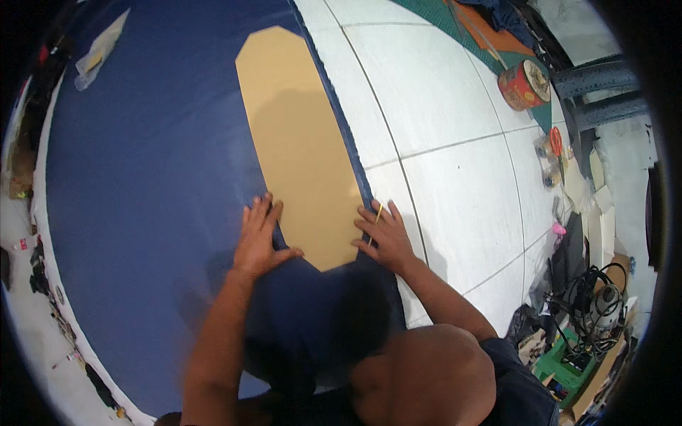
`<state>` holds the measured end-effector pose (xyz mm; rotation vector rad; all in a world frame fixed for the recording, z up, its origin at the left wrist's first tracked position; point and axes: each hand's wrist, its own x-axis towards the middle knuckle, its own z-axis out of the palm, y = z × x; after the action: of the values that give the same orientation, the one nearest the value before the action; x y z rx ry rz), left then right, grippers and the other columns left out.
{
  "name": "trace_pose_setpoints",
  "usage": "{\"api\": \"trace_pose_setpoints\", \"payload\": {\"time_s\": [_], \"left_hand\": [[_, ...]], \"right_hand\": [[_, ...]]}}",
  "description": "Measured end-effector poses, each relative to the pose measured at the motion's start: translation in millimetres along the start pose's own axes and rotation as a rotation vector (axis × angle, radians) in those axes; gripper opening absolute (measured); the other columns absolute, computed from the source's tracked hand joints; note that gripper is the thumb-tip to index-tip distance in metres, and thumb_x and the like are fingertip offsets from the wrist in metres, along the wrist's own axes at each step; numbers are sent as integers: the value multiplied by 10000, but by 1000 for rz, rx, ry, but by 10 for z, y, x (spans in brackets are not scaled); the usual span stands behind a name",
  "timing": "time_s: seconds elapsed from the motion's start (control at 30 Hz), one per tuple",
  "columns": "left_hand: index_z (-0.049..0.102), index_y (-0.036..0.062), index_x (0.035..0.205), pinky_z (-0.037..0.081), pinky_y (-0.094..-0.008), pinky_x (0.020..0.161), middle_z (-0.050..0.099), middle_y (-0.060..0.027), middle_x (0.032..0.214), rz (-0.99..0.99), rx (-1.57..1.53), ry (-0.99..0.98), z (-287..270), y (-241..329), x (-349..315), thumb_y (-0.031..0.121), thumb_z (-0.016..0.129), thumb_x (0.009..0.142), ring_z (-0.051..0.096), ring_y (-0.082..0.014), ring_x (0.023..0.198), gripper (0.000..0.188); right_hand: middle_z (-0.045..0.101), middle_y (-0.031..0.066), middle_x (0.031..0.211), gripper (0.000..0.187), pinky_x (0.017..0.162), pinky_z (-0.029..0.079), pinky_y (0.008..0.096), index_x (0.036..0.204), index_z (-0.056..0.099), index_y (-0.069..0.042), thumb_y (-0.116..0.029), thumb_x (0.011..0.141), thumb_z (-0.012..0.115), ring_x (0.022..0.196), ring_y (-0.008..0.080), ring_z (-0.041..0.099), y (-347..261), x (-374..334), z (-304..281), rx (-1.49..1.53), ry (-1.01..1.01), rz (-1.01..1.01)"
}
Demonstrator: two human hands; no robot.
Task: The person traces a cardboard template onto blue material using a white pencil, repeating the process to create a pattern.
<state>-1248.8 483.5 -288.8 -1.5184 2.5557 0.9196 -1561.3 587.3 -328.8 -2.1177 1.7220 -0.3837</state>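
from the head view, a long tan board (305, 163) with cut-off corners lies flat on a dark blue cloth (156, 184), close to the cloth's right edge, and points away from the person with a slight lean to the left. its near end sits between the two hands; a soft shadow falls across its upper half.

the left hand (260, 238) rests at the board's lower left edge, palm down. its grip is apart: the fingers reach forward along the edge, and the thumb is stretched out onto the board near the lower corner.

the right hand (386, 234) is at the lower right edge, fingertips at the board's side. its grip is closed on a thin yellow stick (375, 224), tucked among the fingers, while the hand itself lies fairly flat.

right of the cloth is a white tiled floor (462, 199). toward its far side a red can (524, 85) stands beside a green sheet (426, 20), with orange-handled scissors (555, 142) nearer. at the lower right, a grey power tool (605, 309) with black cord is next to a green crate (565, 366). a clear plastic bag (103, 51) lies at the cloth's upper left.
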Motion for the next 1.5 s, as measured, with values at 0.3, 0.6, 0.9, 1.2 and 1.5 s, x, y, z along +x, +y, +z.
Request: {"api": "trace_pose_setpoints", "payload": {"time_s": [0.3, 0.6, 0.9, 1.2, 1.5], "left_hand": [[421, 61, 1557, 139, -528, 1294, 272, -191, 1681, 32, 18, 53, 53, -49, 12, 508, 941, 637, 191, -395, 1576, 1147], [429, 63, 1551, 149, -515, 1300, 277, -174, 1681, 22, 15, 68, 48, -5, -8, 499, 946, 629, 196, -359, 1582, 1143], [415, 58, 1558, 132, -531, 1300, 268, -182, 1685, 13, 14, 49, 49, -16, 1, 518, 955, 584, 190, -369, 1583, 1205], [417, 42, 1555, 124, -532, 1296, 262, -210, 1682, -5, 3, 10, 6, -10, 14, 491, 959, 605, 182, -410, 1576, 1182], [388, 35, 1568, 110, -530, 1298, 245, -229, 1683, 3, 2, 0, 29, -41, -8, 553, 949, 596, 164, -402, 1582, 1236]], "right_hand": [[650, 22, 1414, 294, 1208, 254, 555, 1201, 711, -170, -316, 946, 729, 1451, 306, 456, 61, -31, -39, 117, 88, -24], [672, -21, 1388, 271, 1184, 288, 523, 1143, 750, -195, -347, 919, 758, 1419, 283, 487, 54, -16, -75, 55, 94, -53], [673, -11, 1397, 307, 1182, 293, 525, 1151, 762, -193, -347, 887, 796, 1429, 281, 484, 69, -18, -54, 32, 116, -77], [668, 30, 1402, 290, 1158, 330, 545, 1130, 751, -143, -288, 884, 802, 1404, 316, 509, 74, -17, -36, 104, 132, -26], [701, 38, 1310, 221, 1120, 390, 524, 1072, 758, -127, -261, 898, 780, 1331, 323, 557, 85, -24, -7, 54, 228, -67]]}}
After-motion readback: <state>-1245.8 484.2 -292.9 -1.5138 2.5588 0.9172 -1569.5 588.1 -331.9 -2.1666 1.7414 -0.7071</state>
